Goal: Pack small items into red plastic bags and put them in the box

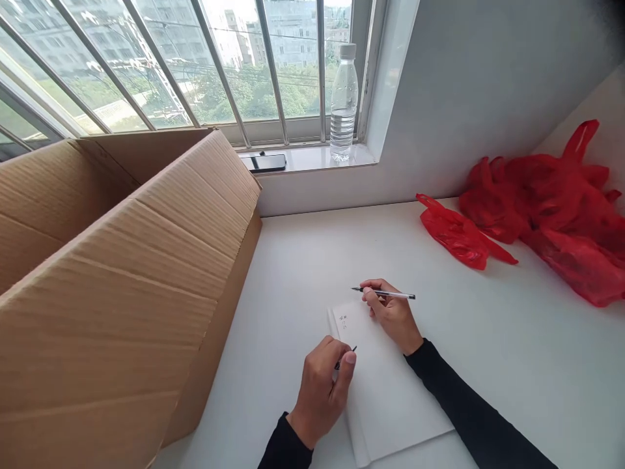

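Observation:
My right hand (pixel 390 316) is closed on a pen (pixel 398 295) with a clear barrel. Its bare dark tip points left, above the top edge of a white notebook (pixel 390 404). Small handwritten marks show near the page's upper left corner. Over the left edge of the notebook, my left hand (pixel 325 387) pinches a small black piece that looks like a pen cap (pixel 355 349). The fingers hide most of it. Both wrists come out of black sleeves.
A large open cardboard box (pixel 146 286) stands on the left of the white table (pixel 312 254). Red plastic bags (pixel 537 202) lie at the right, against the wall. On the windowsill are a half-filled water bottle (pixel 344 107) and a phone (pixel 267 163).

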Demonstrator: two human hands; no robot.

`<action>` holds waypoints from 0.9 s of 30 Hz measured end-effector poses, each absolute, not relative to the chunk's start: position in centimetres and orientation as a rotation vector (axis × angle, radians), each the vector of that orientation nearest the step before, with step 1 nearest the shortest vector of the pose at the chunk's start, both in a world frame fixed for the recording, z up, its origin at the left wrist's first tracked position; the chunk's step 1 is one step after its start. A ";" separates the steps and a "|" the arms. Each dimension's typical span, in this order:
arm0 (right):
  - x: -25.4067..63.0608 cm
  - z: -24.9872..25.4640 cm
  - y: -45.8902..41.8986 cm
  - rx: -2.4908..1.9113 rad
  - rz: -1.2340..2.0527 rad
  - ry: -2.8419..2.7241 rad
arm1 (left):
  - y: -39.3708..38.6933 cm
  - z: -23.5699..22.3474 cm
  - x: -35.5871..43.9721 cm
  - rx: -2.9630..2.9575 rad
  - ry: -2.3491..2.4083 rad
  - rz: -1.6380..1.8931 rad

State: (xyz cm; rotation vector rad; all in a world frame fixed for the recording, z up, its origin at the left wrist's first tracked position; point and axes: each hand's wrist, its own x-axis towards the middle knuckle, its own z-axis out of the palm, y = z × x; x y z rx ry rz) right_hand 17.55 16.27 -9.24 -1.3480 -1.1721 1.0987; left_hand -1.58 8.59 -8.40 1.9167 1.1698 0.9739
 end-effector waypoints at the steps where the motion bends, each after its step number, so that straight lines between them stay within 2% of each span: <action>1: 17.5 -9.3 16.2 -1.360 1.097 -1.179 | 8.6 -8.5 -1.7 1.895 1.182 0.974; 27: 17.6 -8.7 16.3 -1.471 1.078 -1.232 | 9.4 -8.2 -1.8 1.679 1.141 0.941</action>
